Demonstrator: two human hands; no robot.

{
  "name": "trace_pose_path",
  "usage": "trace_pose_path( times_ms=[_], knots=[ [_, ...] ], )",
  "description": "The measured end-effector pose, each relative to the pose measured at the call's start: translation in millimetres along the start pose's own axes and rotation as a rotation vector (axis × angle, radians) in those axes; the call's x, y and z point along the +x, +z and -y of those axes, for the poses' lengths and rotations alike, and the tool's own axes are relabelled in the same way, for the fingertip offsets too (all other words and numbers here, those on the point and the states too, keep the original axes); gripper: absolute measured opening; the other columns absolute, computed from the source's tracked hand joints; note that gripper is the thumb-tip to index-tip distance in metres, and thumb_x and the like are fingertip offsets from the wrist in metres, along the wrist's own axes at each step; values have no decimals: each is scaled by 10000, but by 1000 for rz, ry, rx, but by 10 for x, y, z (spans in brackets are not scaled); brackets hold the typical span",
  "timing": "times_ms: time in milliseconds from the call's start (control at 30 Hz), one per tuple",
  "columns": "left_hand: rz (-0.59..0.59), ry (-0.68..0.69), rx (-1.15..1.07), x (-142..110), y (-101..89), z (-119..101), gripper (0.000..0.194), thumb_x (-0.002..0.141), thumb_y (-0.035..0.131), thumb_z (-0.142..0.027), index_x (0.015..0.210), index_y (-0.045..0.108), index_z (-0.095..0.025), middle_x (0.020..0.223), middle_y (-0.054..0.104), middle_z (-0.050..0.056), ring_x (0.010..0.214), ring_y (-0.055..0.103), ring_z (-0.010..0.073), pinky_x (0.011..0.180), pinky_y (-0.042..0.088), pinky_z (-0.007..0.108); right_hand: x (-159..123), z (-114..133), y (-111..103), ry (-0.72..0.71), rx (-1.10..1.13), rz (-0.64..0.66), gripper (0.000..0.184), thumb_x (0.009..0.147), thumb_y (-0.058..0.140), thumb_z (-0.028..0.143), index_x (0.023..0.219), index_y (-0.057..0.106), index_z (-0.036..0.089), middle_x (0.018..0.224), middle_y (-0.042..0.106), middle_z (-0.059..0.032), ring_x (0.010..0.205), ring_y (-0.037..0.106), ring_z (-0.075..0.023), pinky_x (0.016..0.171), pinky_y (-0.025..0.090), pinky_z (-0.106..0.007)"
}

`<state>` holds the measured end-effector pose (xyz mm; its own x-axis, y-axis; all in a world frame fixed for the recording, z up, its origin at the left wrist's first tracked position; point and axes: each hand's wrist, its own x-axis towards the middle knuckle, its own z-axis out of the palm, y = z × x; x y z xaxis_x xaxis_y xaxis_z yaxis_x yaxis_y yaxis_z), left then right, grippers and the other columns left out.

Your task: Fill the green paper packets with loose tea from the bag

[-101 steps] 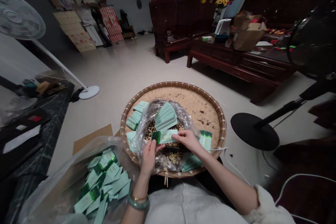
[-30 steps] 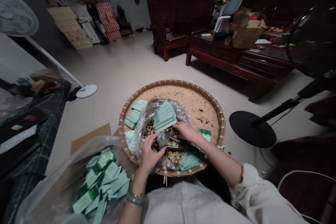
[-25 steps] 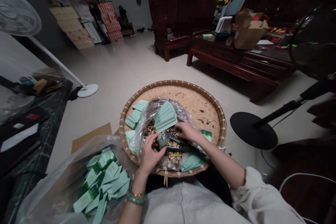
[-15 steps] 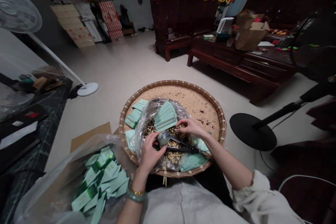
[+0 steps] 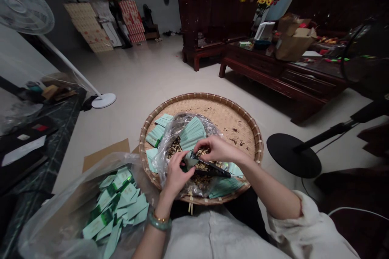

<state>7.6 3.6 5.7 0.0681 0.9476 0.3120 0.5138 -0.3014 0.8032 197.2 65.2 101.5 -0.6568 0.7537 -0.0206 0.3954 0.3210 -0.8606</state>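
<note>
Tray (image 5: 238,109), 1, round, woven. Bag (image 5: 162,158), 1, clear, on the tray, containing dry mix (image 5: 174,147). Right hand (image 5: 217,149): fingers bent at the packet (image 5: 190,160); whether they pinch anything, cannot tell. Left hand (image 5: 176,172): fingers hold the packet. Tool (image 5: 217,173), 1, black. Packet, 1, above the mix.

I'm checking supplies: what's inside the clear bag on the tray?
Loose mottled bits, with a fanned packet stack and black tool over them. What lies beneath, or behind the left hand and right hand, is covered.
</note>
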Motion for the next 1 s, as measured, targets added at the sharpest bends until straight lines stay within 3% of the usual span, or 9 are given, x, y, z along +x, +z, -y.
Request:
trace_pose_path(
  times_ms=[200, 467, 767, 1000],
  knots=[
    [13, 12, 1, -22, 2, 14, 457, 687, 650, -135, 1129, 562, -210, 1066, 565, 80, 968, 555, 223, 671, 532, 317, 64, 71, 60, -21, -347, 72, 314, 636, 622, 42, 900, 723, 179, 800, 686, -17, 715, 585, -148, 666, 407, -231],
    [12, 19, 16, -29, 18, 43, 475, 691, 649, -135, 1148, 548, -215, 1082, 559, 77, 985, 549, 222, 690, 532, 322, 40, 78, 127, -41, -476, 9, 314, 682, 623, 54, 973, 670, 163, 887, 630, -59, 804, 578, -179, 702, 408, -246],
    [15, 16, 7, -27, 16, 31, 468, 696, 653, -148, 1148, 552, -221, 1068, 557, 77, 964, 555, 222, 674, 531, 319, 56, 75, 160, -94, -358, -94, 222, 683, 593, -11, 811, 657, 158, 774, 634, -15, 713, 573, -132, 667, 412, -224],
    [-12, 2, -8, -30, -21, 27, 440, 698, 651, -151, 1124, 563, -219, 1071, 559, 76, 968, 567, 221, 687, 539, 317, 15, -220, 61, 24, 55, -277, 117, 749, 592, 120, 840, 656, 154, 859, 689, -37, 787, 645, -148, 722, 510, -263]
  ],
)
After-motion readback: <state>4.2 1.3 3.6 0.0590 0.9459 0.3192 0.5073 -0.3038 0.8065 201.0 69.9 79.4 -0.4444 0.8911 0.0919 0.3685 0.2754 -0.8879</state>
